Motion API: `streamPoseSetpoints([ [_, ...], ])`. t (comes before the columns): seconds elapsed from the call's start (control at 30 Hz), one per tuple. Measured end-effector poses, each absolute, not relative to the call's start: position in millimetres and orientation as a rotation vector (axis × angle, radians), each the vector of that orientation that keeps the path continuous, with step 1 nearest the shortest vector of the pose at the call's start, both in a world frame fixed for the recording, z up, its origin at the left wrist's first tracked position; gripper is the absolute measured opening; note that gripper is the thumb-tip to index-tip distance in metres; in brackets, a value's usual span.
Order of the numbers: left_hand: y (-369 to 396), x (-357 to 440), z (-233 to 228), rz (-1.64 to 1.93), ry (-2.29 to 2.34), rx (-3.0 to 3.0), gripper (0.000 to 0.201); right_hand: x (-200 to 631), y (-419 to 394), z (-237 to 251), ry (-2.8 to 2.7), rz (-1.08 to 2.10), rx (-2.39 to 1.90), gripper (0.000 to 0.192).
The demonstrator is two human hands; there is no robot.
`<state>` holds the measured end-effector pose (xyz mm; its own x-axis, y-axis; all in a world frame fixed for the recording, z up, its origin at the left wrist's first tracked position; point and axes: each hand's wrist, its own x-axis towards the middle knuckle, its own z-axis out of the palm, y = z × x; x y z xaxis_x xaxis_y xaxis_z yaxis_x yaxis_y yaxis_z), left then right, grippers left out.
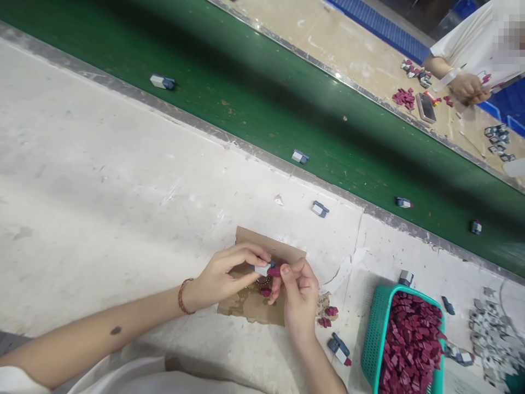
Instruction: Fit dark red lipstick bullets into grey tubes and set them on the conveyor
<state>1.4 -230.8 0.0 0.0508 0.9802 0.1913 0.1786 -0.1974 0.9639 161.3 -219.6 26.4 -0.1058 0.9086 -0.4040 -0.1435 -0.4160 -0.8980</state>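
My left hand pinches a small grey-and-dark-blue plastic part between thumb and fingers. In my right hand, thumb and forefinger grip a small maroon plastic piece, whose end meets the grey-and-blue part. Both hands are above a piece of brown cardboard with a wet-looking stain. Another maroon piece lies on the cardboard, below the hands. Two more maroon pieces sit just right of my right hand. Nearby is an assembled blue, grey and maroon part.
A teal basket full of maroon pieces stands at right, beside a pile of grey pieces. Beyond the white table runs a green conveyor belt carrying several parts. Across it, a person's hands work near a phone.
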Motion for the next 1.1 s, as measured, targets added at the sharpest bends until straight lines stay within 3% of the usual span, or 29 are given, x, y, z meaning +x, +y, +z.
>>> streamPoseSetpoints([
  [0.3,-235,0,-1,1.196,1.224,1.546,0.009,160,-227,24,-1.075,1.528,-1.388,0.04],
  [0.57,-230,3,10,1.217,1.15,1.429,0.006,182,-215,28,-1.948,1.091,-1.309,0.042],
  [0.8,-229,2,22,1.156,1.118,1.527,0.015,181,-220,32,-2.024,1.084,-1.363,0.039],
  [0.93,-208,1,30,0.974,1.135,1.591,0.011,195,-220,46,-2.045,1.047,-1.407,0.037],
  [1.1,-138,-10,35,0.885,1.414,1.639,0.043,269,-228,73,-1.855,0.594,-1.743,0.023],
])
